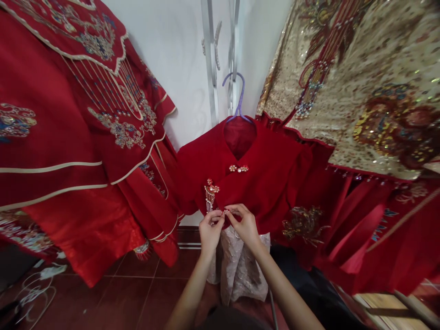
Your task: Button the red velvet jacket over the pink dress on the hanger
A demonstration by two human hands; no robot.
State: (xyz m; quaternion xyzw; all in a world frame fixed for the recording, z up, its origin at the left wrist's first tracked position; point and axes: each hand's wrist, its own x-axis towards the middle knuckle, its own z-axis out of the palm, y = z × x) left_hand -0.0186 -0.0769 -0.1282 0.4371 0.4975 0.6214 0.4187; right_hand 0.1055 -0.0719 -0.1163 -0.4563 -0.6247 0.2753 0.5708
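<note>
While a cream-edged, embroidered red garment crowds the left, a strip of white wall opens above the short red cloth jacket on its purple hanger.
Left hand and right hand pinch a small, partly hidden ornament at the jacket's lower front; dark-red floor tiles lie left, gold sequined cloth hangs right.

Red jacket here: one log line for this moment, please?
red jacket: on purple hanger | left hand, right hand: close together at jacket's lower front | tasselled ornament: above left hand
</note>
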